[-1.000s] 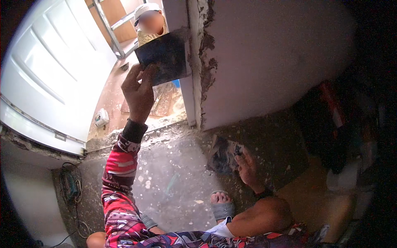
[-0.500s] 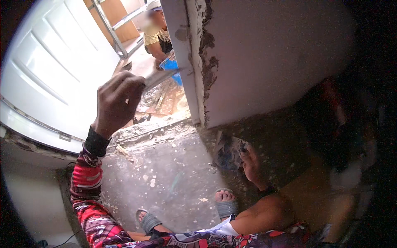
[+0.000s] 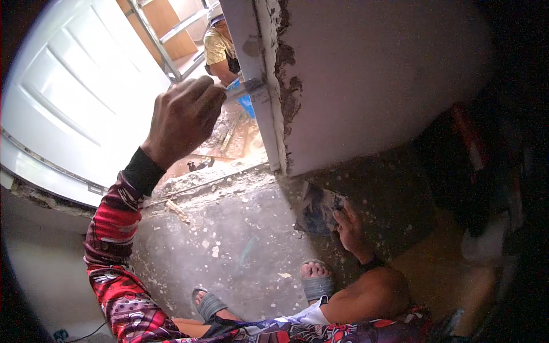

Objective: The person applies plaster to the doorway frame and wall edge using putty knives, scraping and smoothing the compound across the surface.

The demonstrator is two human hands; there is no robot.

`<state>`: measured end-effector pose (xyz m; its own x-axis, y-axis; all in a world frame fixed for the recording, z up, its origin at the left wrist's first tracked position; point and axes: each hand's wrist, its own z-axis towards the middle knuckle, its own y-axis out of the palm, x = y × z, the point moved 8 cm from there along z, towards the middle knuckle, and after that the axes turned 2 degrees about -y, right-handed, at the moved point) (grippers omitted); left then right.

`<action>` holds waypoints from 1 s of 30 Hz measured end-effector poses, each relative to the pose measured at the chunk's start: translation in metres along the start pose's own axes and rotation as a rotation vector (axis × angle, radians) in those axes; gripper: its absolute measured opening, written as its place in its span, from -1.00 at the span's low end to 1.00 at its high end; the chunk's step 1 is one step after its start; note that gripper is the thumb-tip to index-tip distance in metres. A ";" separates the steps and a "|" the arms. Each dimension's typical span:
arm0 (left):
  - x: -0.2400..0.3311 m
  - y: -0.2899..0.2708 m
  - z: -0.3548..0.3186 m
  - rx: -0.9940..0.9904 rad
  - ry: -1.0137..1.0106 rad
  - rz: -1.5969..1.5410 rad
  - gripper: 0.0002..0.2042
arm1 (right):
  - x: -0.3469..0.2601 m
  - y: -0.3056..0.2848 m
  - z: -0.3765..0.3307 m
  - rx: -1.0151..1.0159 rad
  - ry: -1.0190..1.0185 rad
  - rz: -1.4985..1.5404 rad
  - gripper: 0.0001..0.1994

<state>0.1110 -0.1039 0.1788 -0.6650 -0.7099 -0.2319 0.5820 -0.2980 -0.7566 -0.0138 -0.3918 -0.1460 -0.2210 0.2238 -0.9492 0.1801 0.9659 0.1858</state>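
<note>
Left hand (image 3: 184, 117) raised, fist closed round the handle of a putty knife (image 3: 243, 90); blade tip touching the white door frame edge (image 3: 251, 68) at the wall corner. Right hand (image 3: 350, 228) low at right, fingers curled on a dark plaster-smeared board (image 3: 316, 210), held near the base of the wall; grip closed on its right edge as far as visible.

Crumbled, ragged plaster strip (image 3: 286, 86) just right of the frame edge, running down the corner of the white wall (image 3: 389, 86). White panelled door (image 3: 74, 108) swung open at left. Concrete floor (image 3: 229, 246) below, speckled with white debris. Two feet in grey sandals (image 3: 316, 283) at near edge, between the forearms. Red patterned sleeve (image 3: 111, 251) on left arm, black cuff at wrist.

Far through the doorway: another person in a yellow shirt (image 3: 220, 48), bent over, well apart from the hands. Right side of scene too dark to read.
</note>
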 end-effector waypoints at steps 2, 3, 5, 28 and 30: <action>0.001 -0.006 0.010 0.070 0.060 0.029 -0.88 | 0.005 -0.015 0.006 -0.009 -0.165 -0.284 -0.71; 0.003 -0.010 0.014 0.134 0.117 0.059 -0.88 | 0.001 -0.016 0.006 -0.007 -0.218 -0.378 -0.71; 0.000 -0.019 0.019 0.109 0.132 0.100 -0.88 | -0.016 0.009 -0.005 -0.012 -0.073 -0.074 -0.70; -0.014 -0.086 0.059 0.234 0.217 0.430 -0.91 | 0.005 -0.004 0.007 -0.057 -0.130 -0.251 -0.76; -0.012 -0.092 0.057 0.264 0.273 0.405 -0.91 | 0.004 -0.001 0.006 -0.051 -0.085 -0.162 -0.76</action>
<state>0.0928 -0.1044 0.2862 -0.4406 -0.6200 -0.6492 0.8905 -0.2103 -0.4035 -0.0093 -0.3927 -0.1520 -0.1607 0.0553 -0.9855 0.0996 0.9942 0.0395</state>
